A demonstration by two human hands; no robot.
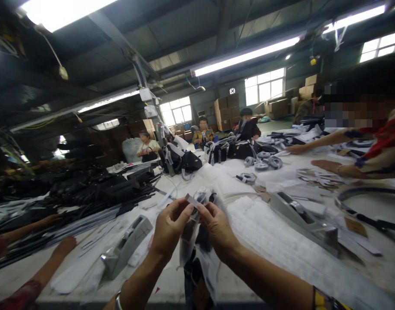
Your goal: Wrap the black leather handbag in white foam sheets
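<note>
My left hand [170, 224] and my right hand [218, 228] meet at the middle, thumbs and fingertips pinched on the two ends of a small pale strip [192, 200]. Whether the strip is tape or paper I cannot tell. Right below and behind my fingers, a dark item in clear plastic wrap [213, 267] runs down to the table's near edge; my hands hide part of it. A grey tape dispenser [124, 247] sits left of my left hand. Farther off to the right stands a second grey tape dispenser [302, 219].
White padded sheeting [265, 232] covers the table to my right. Black bags [191, 161] and rolled grey straps [263, 161] lie farther back, with dark straps [97, 215] piled left. Co-workers' hands rest at left [67, 244] and right [326, 166]; more people sit across.
</note>
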